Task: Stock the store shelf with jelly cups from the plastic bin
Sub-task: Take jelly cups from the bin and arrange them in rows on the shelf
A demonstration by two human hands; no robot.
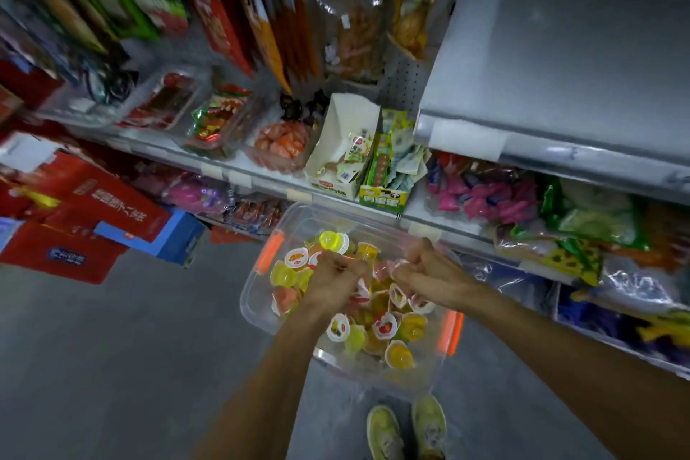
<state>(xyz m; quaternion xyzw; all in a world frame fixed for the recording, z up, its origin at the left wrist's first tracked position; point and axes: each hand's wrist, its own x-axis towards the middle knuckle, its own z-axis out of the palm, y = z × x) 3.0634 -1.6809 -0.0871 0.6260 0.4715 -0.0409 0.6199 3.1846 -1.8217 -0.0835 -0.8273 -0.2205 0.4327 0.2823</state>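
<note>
In the head view, both your hands are down inside the plastic bin [254, 304], which sits on the floor just ahead of your shoes [407, 429]. The jelly cups [384, 325] lie heaped loose in the bin, with many still there. Your right hand [422, 273], over the bin's far right side, has its fingers curled round a few pinkish cups that peep out between them. Your left hand [334, 280], over the bin's middle, is curled knuckles-up into the pile; I cannot tell what it holds. Gather only as many as your fingers can close over, gripping bodies rather than the foil lids, which would likely peel or dent. Lift straight up clear of the bin's rim before swinging to the grey shelf [560, 67] above and right of the bin, my guess for the destination
</note>
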